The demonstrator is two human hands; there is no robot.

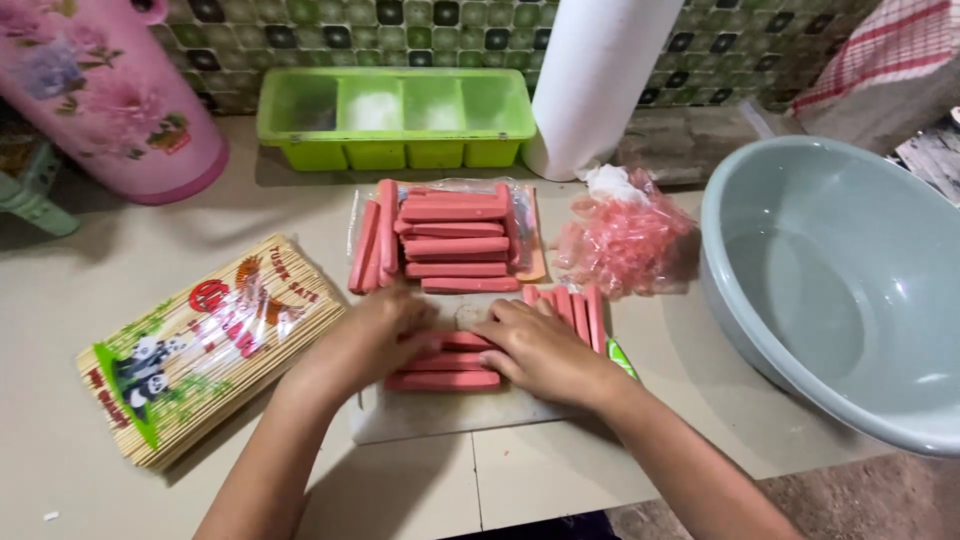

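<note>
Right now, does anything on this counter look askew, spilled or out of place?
Nothing spilled or damaged. Both hands, left and right, rest on sausages lying on a white board. In the stack behind, a few sausages stand lengthwise against the crosswise rows. Crumpled pink wrappers lie loose beside it.

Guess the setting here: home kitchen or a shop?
Probably a home kitchen counter. Green mosaic wall tiles, a paper towel roll, a big grey basin, and both hands lining up pink sausages on a cutting board.
</note>
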